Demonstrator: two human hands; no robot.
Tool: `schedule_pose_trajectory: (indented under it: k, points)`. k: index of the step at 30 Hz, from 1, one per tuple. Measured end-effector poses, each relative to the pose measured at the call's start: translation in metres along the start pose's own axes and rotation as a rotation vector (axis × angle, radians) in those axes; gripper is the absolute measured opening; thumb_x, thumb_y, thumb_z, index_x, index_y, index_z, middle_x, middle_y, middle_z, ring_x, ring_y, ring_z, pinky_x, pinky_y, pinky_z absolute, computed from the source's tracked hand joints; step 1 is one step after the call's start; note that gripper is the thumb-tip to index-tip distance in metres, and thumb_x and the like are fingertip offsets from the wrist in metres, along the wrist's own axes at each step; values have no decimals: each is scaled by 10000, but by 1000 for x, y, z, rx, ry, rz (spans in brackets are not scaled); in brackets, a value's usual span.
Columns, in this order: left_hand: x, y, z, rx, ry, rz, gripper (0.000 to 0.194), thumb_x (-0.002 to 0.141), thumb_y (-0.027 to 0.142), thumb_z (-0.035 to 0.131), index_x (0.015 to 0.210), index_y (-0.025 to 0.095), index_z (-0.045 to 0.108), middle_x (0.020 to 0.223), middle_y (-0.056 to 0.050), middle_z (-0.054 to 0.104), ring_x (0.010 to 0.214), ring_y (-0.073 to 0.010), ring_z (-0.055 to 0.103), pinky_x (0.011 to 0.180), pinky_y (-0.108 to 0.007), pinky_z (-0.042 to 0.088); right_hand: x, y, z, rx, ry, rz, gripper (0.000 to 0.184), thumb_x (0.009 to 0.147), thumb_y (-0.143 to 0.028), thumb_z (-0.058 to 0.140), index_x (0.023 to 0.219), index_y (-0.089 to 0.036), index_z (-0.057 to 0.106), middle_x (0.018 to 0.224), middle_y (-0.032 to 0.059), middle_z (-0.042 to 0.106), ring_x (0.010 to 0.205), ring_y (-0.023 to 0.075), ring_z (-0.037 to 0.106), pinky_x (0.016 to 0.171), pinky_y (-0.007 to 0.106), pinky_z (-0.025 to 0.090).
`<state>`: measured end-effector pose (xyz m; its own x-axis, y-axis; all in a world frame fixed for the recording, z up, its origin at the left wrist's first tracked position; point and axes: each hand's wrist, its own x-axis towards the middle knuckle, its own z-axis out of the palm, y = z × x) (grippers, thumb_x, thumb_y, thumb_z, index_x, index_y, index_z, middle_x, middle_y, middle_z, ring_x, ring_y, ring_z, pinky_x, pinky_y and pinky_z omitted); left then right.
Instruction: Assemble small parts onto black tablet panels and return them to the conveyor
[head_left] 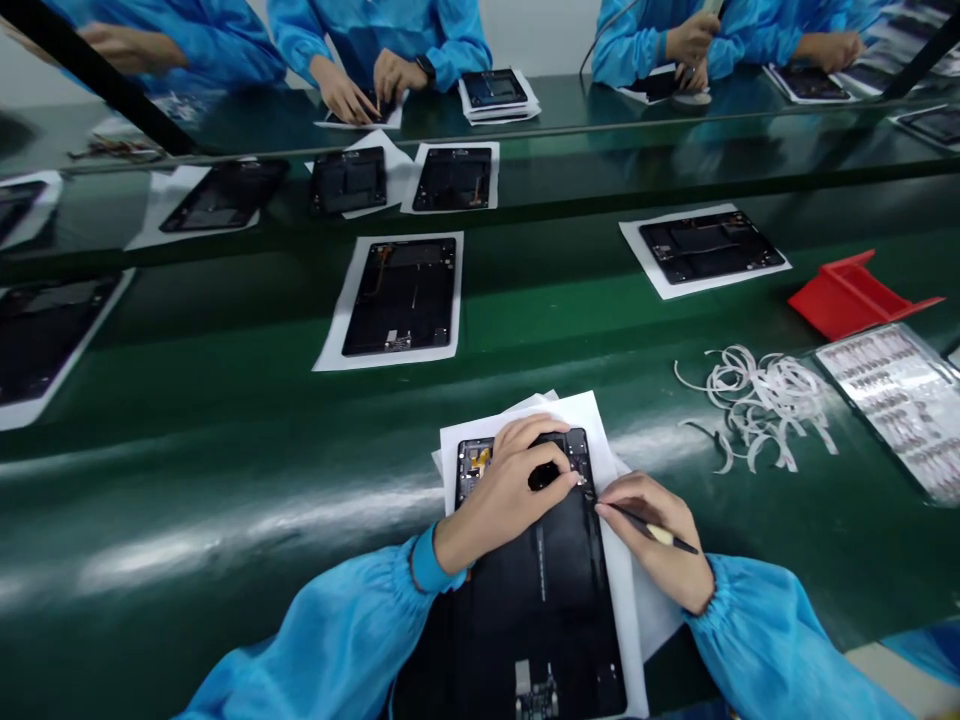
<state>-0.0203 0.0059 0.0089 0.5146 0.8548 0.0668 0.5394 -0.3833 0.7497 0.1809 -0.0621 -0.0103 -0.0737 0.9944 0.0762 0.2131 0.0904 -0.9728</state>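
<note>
An opened tablet back housing point(540, 600), black with bare circuit parts at top and bottom, lies before me on white paper sheets point(577, 408). Across its upper part rests my left hand point(514, 485), thumb and index finger closing together at the upper right edge. A tiny silvery spot shows at those fingertips; what they pinch is too small to name. In my right hand point(656, 535), a slim black tool with a pale yellow band point(661, 535) is gripped like a pen. Its tip points at the housing's right edge, close to my left fingertips.
Curled white strips point(776, 395) lie to the right, beside a clear bag of small parts point(896, 400) and a red bin point(851, 297). Another housing point(409, 297) lies ahead on paper, one point(705, 247) farther right. Co-workers in blue sleeves point(457, 45) work across the green bench.
</note>
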Motion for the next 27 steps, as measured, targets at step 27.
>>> schedule_pose_trajectory:
  k: [27]
  points:
    - [-14,-3,9,162,-25,-5,78,891,206,573,822,223,607,1311,-38,546,1328,-267,387,1115,-510,227,4,6,1,36,62,41,35,828,-183,692,822,-209,671,800,19,654,748,143,649,690,234,550]
